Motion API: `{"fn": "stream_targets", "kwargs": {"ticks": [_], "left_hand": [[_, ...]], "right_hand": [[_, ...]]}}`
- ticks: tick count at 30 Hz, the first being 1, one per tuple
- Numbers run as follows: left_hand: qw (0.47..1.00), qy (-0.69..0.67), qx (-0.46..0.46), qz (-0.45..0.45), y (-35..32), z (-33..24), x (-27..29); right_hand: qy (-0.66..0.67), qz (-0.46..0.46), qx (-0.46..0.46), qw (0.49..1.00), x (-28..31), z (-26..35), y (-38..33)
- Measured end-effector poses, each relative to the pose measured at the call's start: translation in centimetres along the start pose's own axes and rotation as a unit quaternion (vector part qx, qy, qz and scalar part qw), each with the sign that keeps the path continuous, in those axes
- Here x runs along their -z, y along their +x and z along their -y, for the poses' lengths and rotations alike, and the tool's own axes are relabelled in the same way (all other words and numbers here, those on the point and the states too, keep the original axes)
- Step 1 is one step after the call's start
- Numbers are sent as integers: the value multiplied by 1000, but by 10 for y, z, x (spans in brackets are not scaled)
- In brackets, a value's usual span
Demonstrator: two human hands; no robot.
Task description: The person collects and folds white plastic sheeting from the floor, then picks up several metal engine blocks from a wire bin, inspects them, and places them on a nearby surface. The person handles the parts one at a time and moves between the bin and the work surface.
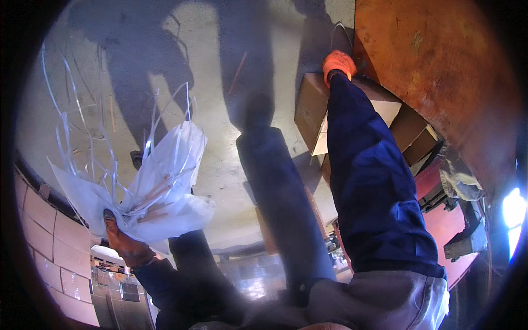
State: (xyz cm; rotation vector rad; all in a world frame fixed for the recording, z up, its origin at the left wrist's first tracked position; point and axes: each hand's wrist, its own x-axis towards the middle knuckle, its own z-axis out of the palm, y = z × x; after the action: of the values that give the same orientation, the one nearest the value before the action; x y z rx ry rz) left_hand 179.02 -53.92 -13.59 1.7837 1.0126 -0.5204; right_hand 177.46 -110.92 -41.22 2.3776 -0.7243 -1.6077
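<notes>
Clutching a loose bundle of white plastic sheets and thin strapping strips [159, 181], the person's left hand [124, 242] sits low at the left of the view. Its fingers are wrapped tight around the bottom of the bundle, so the sheets fan upward and outward and the pale strips spring away in long curves. A few thin brown sticks or strips appear to be caught in the middle of the bunch. Gripping it at the base seems to keep the loose pieces gathered in one hand.

The right hand [338, 63], in an orange glove, reaches far forward at the end of a dark blue sleeve [374, 181]. It rests on the far top edge of a brown cardboard box [311, 107]; whether the fingers are curled over that edge or only pressing on it cannot be told.

More boxes sit stacked just beside that one, against a large rusty orange curved metal surface [440, 66]. Below them is red machinery [448, 220]. Between the hands lies a pale concrete floor [220, 71], crossed by dark shadows. Tan tiled panels [47, 231] curve along the lower left.
</notes>
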Motion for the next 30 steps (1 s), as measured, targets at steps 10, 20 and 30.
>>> {"fn": "stream_targets", "kwargs": {"ticks": [10, 20, 30], "left_hand": [[974, -211, 73, 46, 27, 18, 29], [985, -154, 52, 52, 43, 49, 35], [964, -215, 110, -107, 37, 47, 13]], "right_hand": [[849, 169, 80, 494, 29, 58, -103], [749, 77, 123, 646, 62, 47, -183], [876, 42, 236, 418, 146, -65, -219]]}}
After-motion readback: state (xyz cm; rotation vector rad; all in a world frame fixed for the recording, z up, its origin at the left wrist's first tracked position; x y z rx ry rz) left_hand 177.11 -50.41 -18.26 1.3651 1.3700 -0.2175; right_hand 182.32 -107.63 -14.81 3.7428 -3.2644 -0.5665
